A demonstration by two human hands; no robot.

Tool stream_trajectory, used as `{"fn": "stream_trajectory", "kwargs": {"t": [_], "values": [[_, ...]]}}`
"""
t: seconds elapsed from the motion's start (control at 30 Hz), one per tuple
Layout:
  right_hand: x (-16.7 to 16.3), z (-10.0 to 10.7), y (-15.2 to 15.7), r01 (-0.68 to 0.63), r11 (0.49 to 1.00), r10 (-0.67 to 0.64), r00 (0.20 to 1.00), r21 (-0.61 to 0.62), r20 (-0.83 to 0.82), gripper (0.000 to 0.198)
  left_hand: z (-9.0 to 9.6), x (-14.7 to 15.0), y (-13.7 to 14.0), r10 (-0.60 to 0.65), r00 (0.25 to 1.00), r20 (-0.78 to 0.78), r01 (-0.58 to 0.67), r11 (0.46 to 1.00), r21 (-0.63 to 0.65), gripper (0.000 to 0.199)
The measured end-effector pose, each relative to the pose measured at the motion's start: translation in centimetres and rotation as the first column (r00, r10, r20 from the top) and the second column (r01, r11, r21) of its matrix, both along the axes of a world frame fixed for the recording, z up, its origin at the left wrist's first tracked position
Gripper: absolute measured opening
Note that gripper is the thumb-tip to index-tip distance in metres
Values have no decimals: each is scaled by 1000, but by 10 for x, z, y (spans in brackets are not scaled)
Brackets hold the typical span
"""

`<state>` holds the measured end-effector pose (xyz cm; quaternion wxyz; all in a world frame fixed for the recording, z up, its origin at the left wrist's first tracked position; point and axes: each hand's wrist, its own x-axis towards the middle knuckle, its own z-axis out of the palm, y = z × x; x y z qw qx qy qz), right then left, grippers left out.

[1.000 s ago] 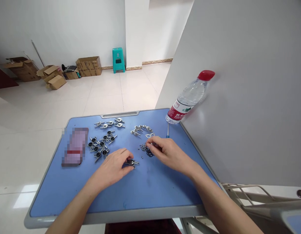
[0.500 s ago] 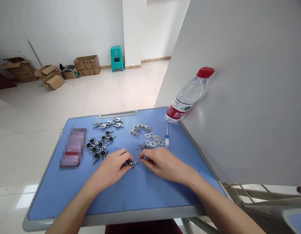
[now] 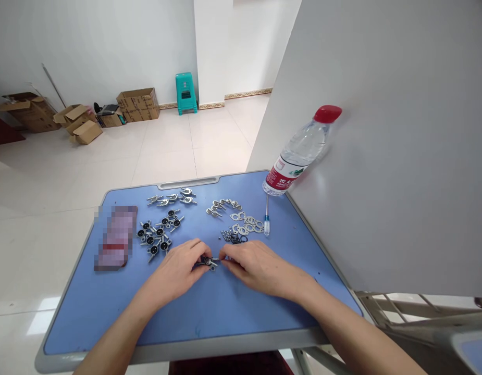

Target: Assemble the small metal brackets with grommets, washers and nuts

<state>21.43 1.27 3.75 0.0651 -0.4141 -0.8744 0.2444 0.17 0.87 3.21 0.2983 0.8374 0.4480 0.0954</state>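
The left hand's (image 3: 180,268) thumb and fingers are clamped on a small metal fitting (image 3: 210,262) with a black round part, held low over the middle of the table, a stem pointing right. The right hand's (image 3: 266,265) thumb and index fingertips are close together at that stem's end; whether they pinch anything cannot be told.

Just beyond the right hand lie small shiny metal balls (image 3: 226,235), black rings (image 3: 235,239) and flat silver oval plates (image 3: 249,227). A clear blue-handled screwdriver (image 3: 267,224) lies to their right. Farther back, silver pieces (image 3: 224,202) form an arc.

Left of these sit black-centred metal fittings (image 3: 159,232), with silver fittings (image 3: 173,197) behind them. A blurred-out purplish object (image 3: 119,232) lies at far left. A red-capped water bottle (image 3: 287,172) stands at the blue tabletop's (image 3: 178,325) back right corner.
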Motion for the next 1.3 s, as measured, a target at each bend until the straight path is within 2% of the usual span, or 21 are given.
{"fn": "stream_trajectory", "kwargs": {"t": [0.13, 0.37, 0.6, 0.77, 0.9, 1.03, 1.1, 1.17, 1.3], "values": [[5, 7, 5, 106, 994, -106, 994, -7, -37, 18, 0, 0, 0, 15, 1000, 10, -15, 1000, -9, 5], [5, 5, 5, 79, 997, -79, 997, -7, -13, 19, -1, 0, 0, 4, 1000, 19, -5, 1000, 11, 8], [8, 3, 7, 124, 992, -122, 990, 21, -69, 17, 0, 2, 0, 23, 1000, 21, -23, 1000, -1, 8], [5, 3, 5, 48, 999, -48, 998, 6, -50, 20, 3, 0, 0, 52, 998, 33, -50, 997, -56, 9], [1, -2, 2, -33, 999, 31, 996, -22, -81, 23, 3, 1, 0, 44, 998, 35, -43, 998, -46, 8], [-3, -3, 0, -53, 998, 50, 996, -44, -71, 25, 0, 2, 0, 46, 998, 37, -45, 998, -34, 8], [-1, 0, 1, 2, 999, -7, 995, -51, -95, 24, -1, 2, 0, 59, 997, 42, -57, 998, -38, 7], [6, 4, 5, 115, 992, -121, 983, -50, -135, 23, -2, 1, -1, 78, 996, 50, -75, 996, -54, 7], [28, 10, 17, 340, 940, -333, 929, 18, -163, 18, -3, -1, -1, 89, 995, 42, -86, 994, -66, 9]]}}
